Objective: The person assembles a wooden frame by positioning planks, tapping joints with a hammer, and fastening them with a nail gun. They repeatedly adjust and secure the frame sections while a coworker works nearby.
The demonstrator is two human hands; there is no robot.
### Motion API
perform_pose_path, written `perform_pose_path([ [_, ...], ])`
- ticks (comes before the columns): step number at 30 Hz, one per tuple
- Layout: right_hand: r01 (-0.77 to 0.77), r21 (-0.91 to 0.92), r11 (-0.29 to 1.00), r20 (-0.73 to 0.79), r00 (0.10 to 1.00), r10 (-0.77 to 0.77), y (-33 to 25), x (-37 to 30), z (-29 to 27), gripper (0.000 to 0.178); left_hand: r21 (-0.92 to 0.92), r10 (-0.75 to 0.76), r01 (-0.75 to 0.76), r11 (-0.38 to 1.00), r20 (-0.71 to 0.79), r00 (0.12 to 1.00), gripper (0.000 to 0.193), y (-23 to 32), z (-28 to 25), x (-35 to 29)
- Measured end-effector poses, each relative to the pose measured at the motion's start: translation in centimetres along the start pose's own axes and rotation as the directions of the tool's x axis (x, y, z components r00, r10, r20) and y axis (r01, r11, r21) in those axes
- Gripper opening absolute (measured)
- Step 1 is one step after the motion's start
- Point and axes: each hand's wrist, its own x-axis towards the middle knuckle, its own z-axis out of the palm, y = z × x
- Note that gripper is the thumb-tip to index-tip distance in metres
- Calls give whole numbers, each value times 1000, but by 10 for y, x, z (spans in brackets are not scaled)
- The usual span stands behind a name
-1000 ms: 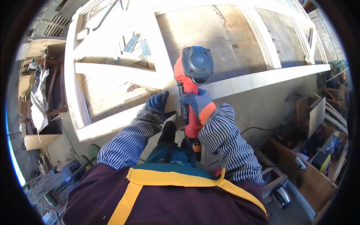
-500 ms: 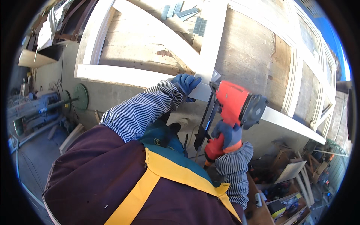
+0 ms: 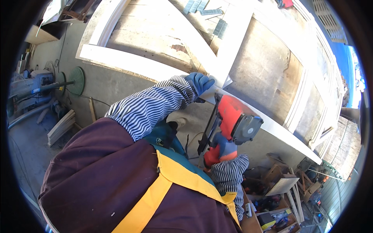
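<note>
My left hand [image 3: 200, 83], in a blue glove, is closed over the near rail [image 3: 124, 68] of a white wooden frame, where a diagonal brace [image 3: 190, 31] and a crosspiece [image 3: 239, 39] meet it. My right hand [image 3: 223, 147], also gloved, is wrapped round the handle of a red and black nail gun [image 3: 232, 116]. The tool's nose is by the near rail, just right of my left hand. Whether it touches the wood I cannot tell. A small pale triangular piece [image 3: 227, 81] shows in the corner beside the joint.
Several grey nail strips [image 3: 220, 28] lie on the board inside the frame. A green disc [image 3: 76, 80] on a bar and wood offcuts [image 3: 62, 126] are at left. Lower right, wooden boxes [image 3: 254, 223] hold tools and loose items. Something red [image 3: 286, 3] sits at the far edge.
The whole view has shifted. The nail gun has moved left and lower in the picture, its head a little more tilted. My left hand keeps its place on the rail.
</note>
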Motion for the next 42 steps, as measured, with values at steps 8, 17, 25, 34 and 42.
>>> perform_pose_path([
  [8,-35,-23,999,-70,997,33,-13,-14,16,10,-28,-54,53,998,-36,998,104,-3,21,4],
  [17,-95,1,995,-40,995,95,-34,7,34,13,-85,-48,51,995,44,998,122,-4,1,1],
  [25,179,-542,821,-114,953,-282,133,24,16,9,80,20,11,997,-381,924,82,1,39,3],
  [34,240,-759,606,-15,923,-385,77,18,33,18,-96,-85,91,991,65,994,112,2,21,7],
  [42,172,-866,469,-23,924,-381,39,7,14,28,-111,0,1,994,13,1000,100,-2,-9,2],
])
